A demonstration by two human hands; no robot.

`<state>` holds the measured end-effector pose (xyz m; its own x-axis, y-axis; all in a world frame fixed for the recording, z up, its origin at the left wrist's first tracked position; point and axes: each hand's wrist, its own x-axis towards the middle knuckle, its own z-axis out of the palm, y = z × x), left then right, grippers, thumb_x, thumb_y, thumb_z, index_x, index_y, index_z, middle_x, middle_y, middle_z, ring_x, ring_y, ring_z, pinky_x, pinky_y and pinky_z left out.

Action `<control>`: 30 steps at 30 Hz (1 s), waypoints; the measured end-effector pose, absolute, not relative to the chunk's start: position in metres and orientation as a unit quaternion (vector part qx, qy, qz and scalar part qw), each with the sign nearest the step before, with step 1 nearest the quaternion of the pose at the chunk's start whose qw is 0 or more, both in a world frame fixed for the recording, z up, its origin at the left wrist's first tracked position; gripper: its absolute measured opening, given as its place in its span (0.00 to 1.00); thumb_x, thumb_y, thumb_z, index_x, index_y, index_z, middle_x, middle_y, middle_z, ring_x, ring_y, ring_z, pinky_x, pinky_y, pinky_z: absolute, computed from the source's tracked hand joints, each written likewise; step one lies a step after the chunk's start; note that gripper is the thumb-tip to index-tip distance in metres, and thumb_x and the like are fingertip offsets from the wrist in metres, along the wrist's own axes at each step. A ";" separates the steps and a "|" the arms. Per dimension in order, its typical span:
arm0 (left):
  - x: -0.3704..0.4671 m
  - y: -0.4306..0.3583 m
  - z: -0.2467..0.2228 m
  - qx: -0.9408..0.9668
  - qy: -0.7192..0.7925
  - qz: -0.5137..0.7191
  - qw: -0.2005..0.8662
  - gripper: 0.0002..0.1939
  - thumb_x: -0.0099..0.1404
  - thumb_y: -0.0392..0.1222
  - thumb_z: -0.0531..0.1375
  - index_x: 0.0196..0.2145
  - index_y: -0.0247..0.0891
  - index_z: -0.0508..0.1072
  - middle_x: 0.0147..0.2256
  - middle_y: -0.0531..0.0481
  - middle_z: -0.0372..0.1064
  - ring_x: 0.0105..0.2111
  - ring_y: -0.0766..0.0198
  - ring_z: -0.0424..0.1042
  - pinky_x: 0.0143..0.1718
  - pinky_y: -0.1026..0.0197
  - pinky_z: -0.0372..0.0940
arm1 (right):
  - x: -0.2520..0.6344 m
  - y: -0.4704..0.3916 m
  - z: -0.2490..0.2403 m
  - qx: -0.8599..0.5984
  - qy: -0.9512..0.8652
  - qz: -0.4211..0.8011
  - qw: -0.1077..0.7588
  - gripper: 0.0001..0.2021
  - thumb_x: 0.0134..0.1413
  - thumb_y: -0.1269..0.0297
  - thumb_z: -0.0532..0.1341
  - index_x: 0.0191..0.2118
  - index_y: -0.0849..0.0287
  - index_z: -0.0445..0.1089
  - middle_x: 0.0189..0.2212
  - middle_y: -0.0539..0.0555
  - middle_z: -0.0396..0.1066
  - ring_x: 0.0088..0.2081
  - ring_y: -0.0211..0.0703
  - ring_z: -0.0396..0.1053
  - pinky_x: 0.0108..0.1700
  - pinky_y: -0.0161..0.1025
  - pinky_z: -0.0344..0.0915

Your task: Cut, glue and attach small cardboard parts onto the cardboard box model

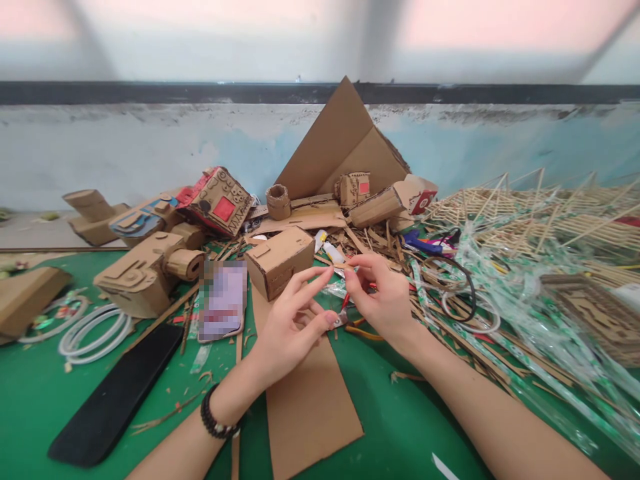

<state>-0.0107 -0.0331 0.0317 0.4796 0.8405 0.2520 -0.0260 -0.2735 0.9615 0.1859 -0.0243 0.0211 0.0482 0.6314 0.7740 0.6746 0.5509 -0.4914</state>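
Note:
My right hand pinches a small cardboard piece between thumb and forefinger. My left hand has its fingers spread, and its forefinger tip comes up close to the piece; whether they touch I cannot tell. Under both hands, a flat cardboard sheet lies on the green table. Just beyond my left hand stands a closed cardboard box with a small raised strip on top. Red-handled pliers or scissors lie partly hidden behind my right hand.
Several cardboard camera models stand at the left, near a phone, a coil of white tubing and a long black object. Cardboard scraps, thin wooden sticks and clear plastic wrapping crowd the right side.

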 end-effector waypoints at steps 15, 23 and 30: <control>-0.011 -0.032 0.030 0.682 0.294 0.416 0.525 0.28 0.71 0.48 0.65 0.67 0.56 0.70 0.67 0.40 0.55 0.32 0.70 0.75 0.26 0.66 0.76 | 0.185 -0.024 0.019 -0.462 -0.699 -0.017 0.545 0.03 0.68 0.63 0.60 0.43 0.55 0.68 0.18 0.42 0.66 0.17 0.32 0.63 0.23 0.30 0.60; -0.010 -0.031 0.030 0.678 0.297 0.417 0.528 0.28 0.71 0.49 0.65 0.67 0.55 0.70 0.68 0.40 0.55 0.33 0.68 0.75 0.25 0.66 0.75 | 0.185 -0.023 0.019 -0.465 -0.699 -0.014 0.543 0.03 0.67 0.63 0.60 0.43 0.55 0.68 0.18 0.42 0.67 0.17 0.33 0.64 0.23 0.30 0.61; -0.010 -0.031 0.029 0.679 0.294 0.419 0.526 0.26 0.72 0.48 0.64 0.66 0.56 0.70 0.68 0.41 0.54 0.32 0.70 0.75 0.25 0.66 0.75 | 0.187 -0.023 0.019 -0.463 -0.705 -0.028 0.536 0.02 0.66 0.65 0.60 0.43 0.55 0.68 0.19 0.43 0.68 0.17 0.33 0.65 0.23 0.30 0.63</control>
<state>-0.0099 -0.0309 0.0295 0.4768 0.8395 0.2604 -0.0418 -0.2743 0.9607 0.1869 -0.0226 0.0185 0.0053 0.6230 0.7822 0.6835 0.5688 -0.4576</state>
